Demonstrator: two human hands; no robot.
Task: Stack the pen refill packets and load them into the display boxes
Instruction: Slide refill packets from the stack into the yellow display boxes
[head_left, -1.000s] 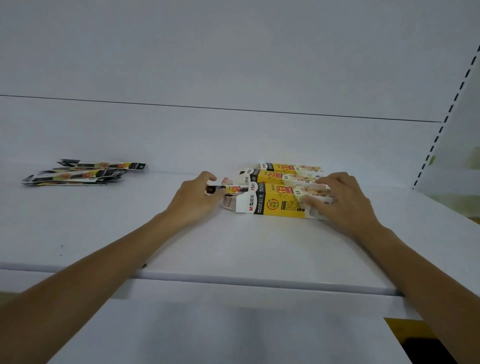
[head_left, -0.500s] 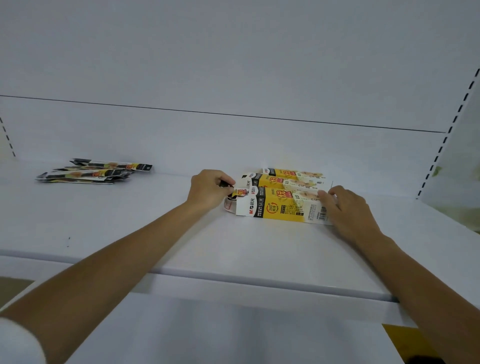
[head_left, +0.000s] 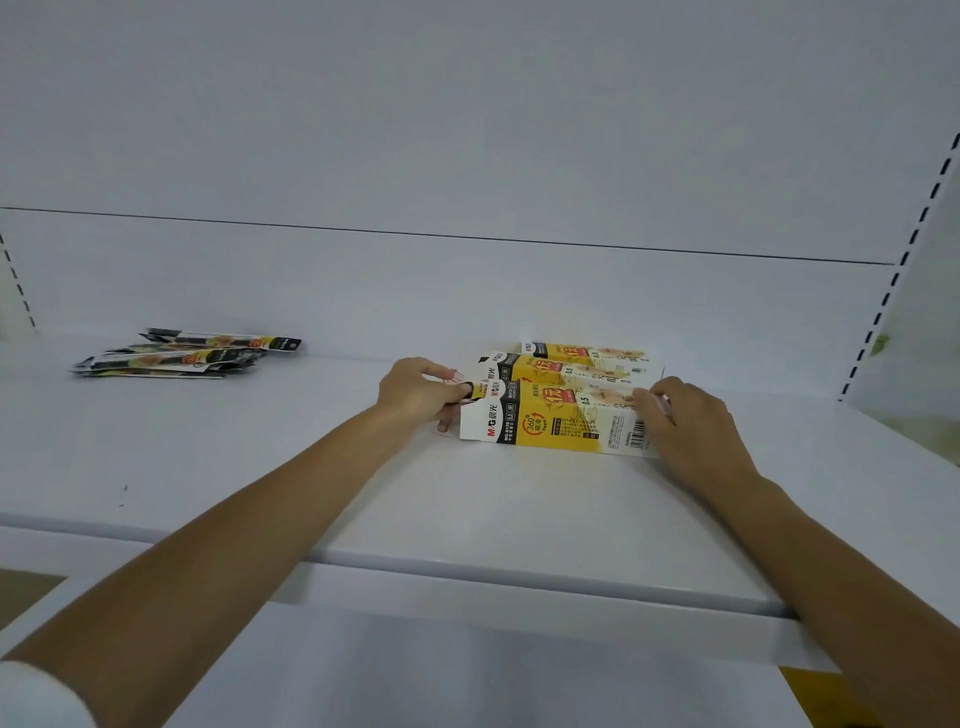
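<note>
Three long cardboard display boxes, printed yellow and white with black bands, lie on their sides on the white shelf (head_left: 467, 499), right of its middle. They are packed side by side in a row running back towards the white back panel (head_left: 467, 291), each with its long axis running left to right and its open, white-flapped end to the left. The nearest box (head_left: 561, 423) shows a barcode at its right end; the middle box (head_left: 550, 370) and the far box (head_left: 576, 351) show only their tops behind it.

The left hand (head_left: 415, 397) is at the open mouth of the nearest box, fingers curled, pinching the dark end of a refill packet (head_left: 470, 388) that only just sticks out of the box. One finger lies under the white flap there. The right hand (head_left: 691, 421) is at the opposite end, its fingers bent over the top edge of the nearest box and gripping it.

Well apart, at the shelf's far left, is a loose pile of flat refill packets (head_left: 182, 356), glossy black and yellow sleeves, also lying lengthwise left to right and slightly fanned. There are several, but I cannot count them exactly.

A slotted white upright (head_left: 893, 280) stands at the right, and a white sleeve (head_left: 36, 696) covers the left upper arm.
</note>
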